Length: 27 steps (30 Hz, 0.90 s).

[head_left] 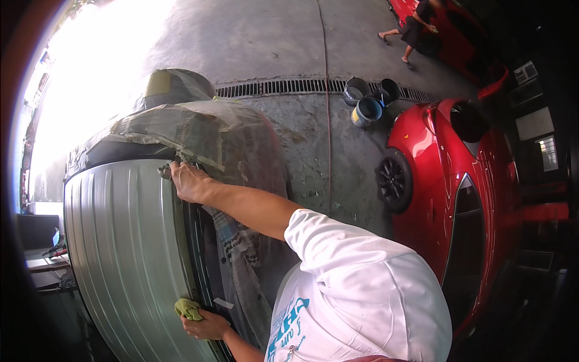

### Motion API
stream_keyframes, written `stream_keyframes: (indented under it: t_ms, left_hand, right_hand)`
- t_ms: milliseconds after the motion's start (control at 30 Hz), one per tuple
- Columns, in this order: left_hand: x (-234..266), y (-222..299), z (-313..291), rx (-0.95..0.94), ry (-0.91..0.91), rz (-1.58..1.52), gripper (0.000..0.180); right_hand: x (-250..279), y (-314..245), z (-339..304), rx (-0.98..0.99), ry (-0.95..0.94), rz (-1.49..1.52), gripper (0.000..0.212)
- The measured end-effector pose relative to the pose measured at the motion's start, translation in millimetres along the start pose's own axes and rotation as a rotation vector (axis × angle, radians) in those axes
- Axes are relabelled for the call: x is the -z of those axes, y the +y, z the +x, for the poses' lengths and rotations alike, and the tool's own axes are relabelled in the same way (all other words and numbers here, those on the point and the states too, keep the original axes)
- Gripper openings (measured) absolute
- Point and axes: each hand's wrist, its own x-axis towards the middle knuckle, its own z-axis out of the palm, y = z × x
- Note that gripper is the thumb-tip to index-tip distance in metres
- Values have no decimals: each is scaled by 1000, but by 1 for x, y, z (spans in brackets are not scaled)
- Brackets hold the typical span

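Observation:
My right hand (190, 182) reaches out over the front corner of a vehicle's ribbed, pale grey-green roof (120, 223). Its fingers are bent around a small greyish piece (164, 172), whose kind I cannot make out, at the roof's edge. Lower down, my left hand (207, 326) grips a crumpled yellow-green cloth (189, 309) at the roof's side edge. Plastic film (199, 130) and tape cover the vehicle's front. Printed paper sheeting (232, 235) hangs along the side between the roof and my body.
A red car (446, 157) stands behind me. Several buckets (366, 113) sit beside a floor drain grate (271, 87), and a thin hose or cable (327, 139) crosses the concrete. Another person (413, 30) walks near a second red car at the top right.

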Motion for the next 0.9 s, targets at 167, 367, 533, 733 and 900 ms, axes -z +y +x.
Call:
stream_keyframes:
  t_ms: [167,367,533,733,900]
  left_hand:
    - [-12,-22,-19,33,57,-10,60]
    - [9,3,1,12,20,-107,57]
    - [19,10,-2,31,5,-147,57]
    - [19,11,-2,17,16,-160,56]
    - [17,11,2,13,4,-167,58]
  right_hand:
    - [-20,1,-16,92,-61,-119,25]
    - [-14,21,-21,46,-75,-207,26]
    - [9,35,33,-52,-81,165,35]
    - [25,26,89,-178,-311,510,31]
    - [9,1,132,-159,-333,392,34]
